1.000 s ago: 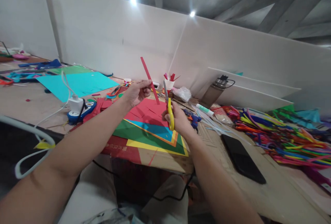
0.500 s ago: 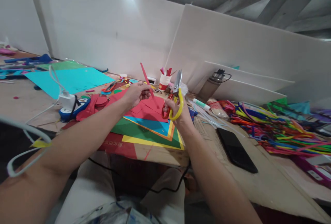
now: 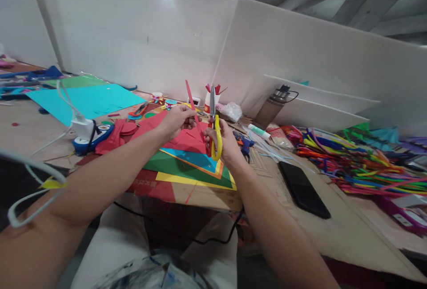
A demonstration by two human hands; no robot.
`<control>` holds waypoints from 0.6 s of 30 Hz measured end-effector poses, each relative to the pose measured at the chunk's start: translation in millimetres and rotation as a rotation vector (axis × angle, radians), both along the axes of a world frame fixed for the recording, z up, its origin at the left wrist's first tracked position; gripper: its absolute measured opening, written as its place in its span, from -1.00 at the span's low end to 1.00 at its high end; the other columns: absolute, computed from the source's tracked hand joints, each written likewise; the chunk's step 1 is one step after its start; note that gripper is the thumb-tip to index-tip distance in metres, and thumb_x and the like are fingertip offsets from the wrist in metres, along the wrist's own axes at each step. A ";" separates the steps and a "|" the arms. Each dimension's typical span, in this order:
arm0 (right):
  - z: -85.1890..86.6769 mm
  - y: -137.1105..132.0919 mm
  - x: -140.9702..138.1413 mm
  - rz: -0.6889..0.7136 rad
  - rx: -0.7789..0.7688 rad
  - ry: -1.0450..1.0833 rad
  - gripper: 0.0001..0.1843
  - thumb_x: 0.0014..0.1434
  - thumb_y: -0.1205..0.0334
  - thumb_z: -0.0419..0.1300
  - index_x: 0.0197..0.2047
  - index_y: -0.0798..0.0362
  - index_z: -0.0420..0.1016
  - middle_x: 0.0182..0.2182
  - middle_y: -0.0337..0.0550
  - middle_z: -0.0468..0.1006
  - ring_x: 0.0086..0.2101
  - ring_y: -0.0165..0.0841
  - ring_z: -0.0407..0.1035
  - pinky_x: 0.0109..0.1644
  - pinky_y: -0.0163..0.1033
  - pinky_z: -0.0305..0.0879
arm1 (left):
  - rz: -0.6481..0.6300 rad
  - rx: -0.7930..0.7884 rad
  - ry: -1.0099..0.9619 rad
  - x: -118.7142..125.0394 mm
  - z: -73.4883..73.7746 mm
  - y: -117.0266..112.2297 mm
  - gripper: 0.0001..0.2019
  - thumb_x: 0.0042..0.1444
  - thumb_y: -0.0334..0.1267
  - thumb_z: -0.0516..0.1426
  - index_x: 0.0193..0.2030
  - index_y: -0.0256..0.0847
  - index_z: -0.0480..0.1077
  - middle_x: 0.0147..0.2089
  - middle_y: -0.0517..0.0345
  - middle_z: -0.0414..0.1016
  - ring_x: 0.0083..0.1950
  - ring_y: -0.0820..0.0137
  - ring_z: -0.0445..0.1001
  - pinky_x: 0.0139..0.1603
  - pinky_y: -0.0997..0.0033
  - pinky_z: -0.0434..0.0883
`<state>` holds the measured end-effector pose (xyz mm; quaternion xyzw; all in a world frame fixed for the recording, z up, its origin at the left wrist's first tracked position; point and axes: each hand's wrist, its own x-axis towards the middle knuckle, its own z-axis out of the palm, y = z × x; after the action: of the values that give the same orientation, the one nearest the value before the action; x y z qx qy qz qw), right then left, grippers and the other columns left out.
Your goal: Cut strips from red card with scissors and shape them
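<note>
Between the fingers of my left hand (image 3: 178,122) is a narrow red paper strip (image 3: 191,95), held slanting upward. My right hand (image 3: 227,142) grips a pair of scissors (image 3: 217,135) with one yellow and one red handle, blades pointing up. The scissors stand just right of the strip; whether they touch its lower end I cannot tell. Under both hands lie red paper sheets (image 3: 150,130), on top of blue (image 3: 191,160), green (image 3: 160,163) and yellow sheets (image 3: 187,181).
A black phone (image 3: 303,189) lies on cardboard at right, near a heap of colourful pipe cleaners (image 3: 360,160). Behind are a glue stick (image 3: 259,131), a bottle (image 3: 271,109) and a paper cup (image 3: 207,103). A blue-and-white power strip (image 3: 96,140) and turquoise sheet (image 3: 90,102) are at left.
My right hand has moved left with the scissors, closer to the red strip, and the blades now look more upright. My left hand keeps hold of the strip, nearly still.
</note>
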<state>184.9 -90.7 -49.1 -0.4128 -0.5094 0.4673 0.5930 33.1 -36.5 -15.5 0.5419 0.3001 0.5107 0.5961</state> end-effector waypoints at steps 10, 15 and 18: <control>1.4 -2.5 2.6 -0.005 0.024 -0.093 -0.52 -0.04 0.12 0.31 -0.04 -0.07 0.29 -0.50 -0.40 0.41 -0.63 -0.51 0.24 -0.58 -0.38 0.21 | 0.052 0.041 0.088 -0.2 -4.3 3.2 -0.90 0.05 -0.41 0.15 -0.47 -0.30 0.35 -0.47 0.06 0.54 -0.62 0.56 0.37 -0.58 0.54 0.28; 1.5 -3.1 3.9 -0.021 0.042 -0.163 -0.50 -0.02 0.13 0.31 0.00 -0.08 0.31 -0.51 -0.39 0.42 -0.64 -0.51 0.18 -0.58 -0.35 0.16 | 0.119 0.102 0.163 0.9 -3.1 1.0 -0.90 0.02 -0.44 0.15 -0.48 -0.27 0.31 -0.48 0.10 0.54 -0.63 0.56 0.36 -0.56 0.51 0.30; 2.3 -3.6 3.6 -0.035 0.041 -0.167 -0.49 -0.02 0.14 0.31 0.01 -0.08 0.30 -0.51 -0.38 0.43 -0.63 -0.49 0.18 -0.58 -0.36 0.12 | 0.174 0.147 0.232 1.1 -1.4 -1.2 -0.90 0.02 -0.46 0.13 -0.47 -0.27 0.32 -0.50 0.11 0.53 -0.62 0.56 0.37 -0.54 0.50 0.30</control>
<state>188.5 -94.3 -46.7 -0.4469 -0.5594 0.4102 0.5648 34.2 -37.7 -16.9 0.6114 0.3746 0.5152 0.4696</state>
